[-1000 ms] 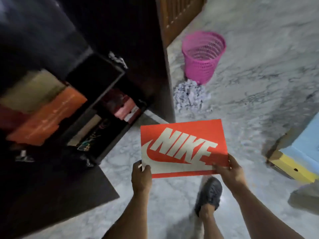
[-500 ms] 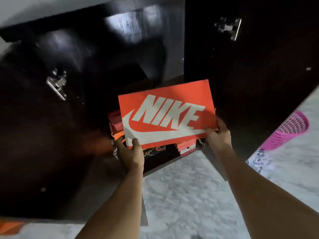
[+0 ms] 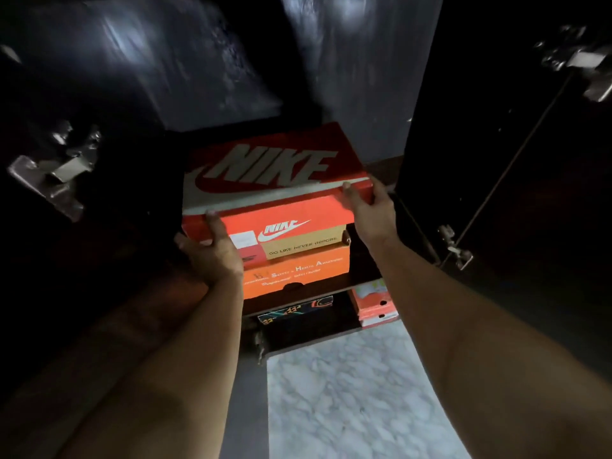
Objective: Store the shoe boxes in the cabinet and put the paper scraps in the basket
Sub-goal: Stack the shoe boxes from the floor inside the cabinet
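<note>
Nearest the camera, the left hand [image 3: 212,251] and right hand [image 3: 371,207] grip the red cardboard Nike shoe box [image 3: 275,167] by its front corners, atop stacked orange boxes [image 3: 298,256] inside the dark wooden cabinet [image 3: 496,160].

You can count five shoe boxes [image 3: 275,170], two hands [image 3: 212,253], two cabinet doors [image 3: 496,160] and three metal hinges [image 3: 56,167].

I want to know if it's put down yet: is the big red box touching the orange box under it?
Cannot tell. In the head view the red Nike box sits right above the orange box, no clear gap or contact.
</note>
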Tool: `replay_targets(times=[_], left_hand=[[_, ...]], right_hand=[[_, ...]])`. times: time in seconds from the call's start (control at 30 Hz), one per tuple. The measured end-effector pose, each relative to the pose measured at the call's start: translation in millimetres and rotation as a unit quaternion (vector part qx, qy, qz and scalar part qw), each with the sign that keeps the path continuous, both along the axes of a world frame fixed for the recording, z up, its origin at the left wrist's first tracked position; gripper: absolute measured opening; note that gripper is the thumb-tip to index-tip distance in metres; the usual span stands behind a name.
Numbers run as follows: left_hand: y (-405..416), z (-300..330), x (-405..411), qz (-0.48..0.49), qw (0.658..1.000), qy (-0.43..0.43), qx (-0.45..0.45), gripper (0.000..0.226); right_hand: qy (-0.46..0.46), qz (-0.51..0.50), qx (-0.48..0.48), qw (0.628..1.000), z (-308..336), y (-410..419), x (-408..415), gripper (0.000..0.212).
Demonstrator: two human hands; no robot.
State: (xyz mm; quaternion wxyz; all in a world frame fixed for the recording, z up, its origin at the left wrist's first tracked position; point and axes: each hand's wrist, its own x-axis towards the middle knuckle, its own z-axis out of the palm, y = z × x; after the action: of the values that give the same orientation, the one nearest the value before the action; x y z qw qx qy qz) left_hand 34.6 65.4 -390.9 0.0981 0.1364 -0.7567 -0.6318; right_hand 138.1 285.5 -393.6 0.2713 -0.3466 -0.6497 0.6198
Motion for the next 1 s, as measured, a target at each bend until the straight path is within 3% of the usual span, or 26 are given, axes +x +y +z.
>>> replay_targets(times=[0.23, 0.37, 0.53, 0.7, 0.77, 0.83, 0.9, 1.0], left_hand=[[12, 4, -42, 0.021, 0.997, -0.078, -0.004, 0.073], [15, -5, -52, 0.039, 0.996, -0.081, 0.013, 0.074], [19, -1, -50, 0.072, 0.987, -0.123, 0.077, 0.094], [15, -10, 5, 0.049, 0.989, -0.134, 0.042, 0.077], [8, -33, 36, -0.022, 0.993, -0.109, -0.043, 0.071], [6, -60, 68, -0.144, 0.973, -0.105, -0.144, 0.060], [13, -88, 104, -0.280, 0.927, -0.140, -0.207, 0.044], [31, -121, 172, -0.453, 0.824, -0.185, -0.286, 0.037]], right_hand=[[-0.035, -0.013, 0.007, 0.999, 2, 3, -45, 0.054], [-0.056, -0.025, 0.007, 0.998, -2, -1, -54, 0.057], [-0.120, -0.027, 0.027, 0.992, 11, -7, -54, 0.067], [-0.135, -0.059, -0.054, 0.988, 17, -39, -16, 0.097], [-0.151, -0.076, -0.073, 0.983, 2, -51, 20, 0.097], [-0.212, -0.080, -0.087, 0.970, -18, -58, 67, 0.091], [-0.275, -0.096, -0.099, 0.952, -47, -62, 121, 0.085], [-0.345, -0.118, -0.104, 0.925, -96, -74, 215, 0.087]])
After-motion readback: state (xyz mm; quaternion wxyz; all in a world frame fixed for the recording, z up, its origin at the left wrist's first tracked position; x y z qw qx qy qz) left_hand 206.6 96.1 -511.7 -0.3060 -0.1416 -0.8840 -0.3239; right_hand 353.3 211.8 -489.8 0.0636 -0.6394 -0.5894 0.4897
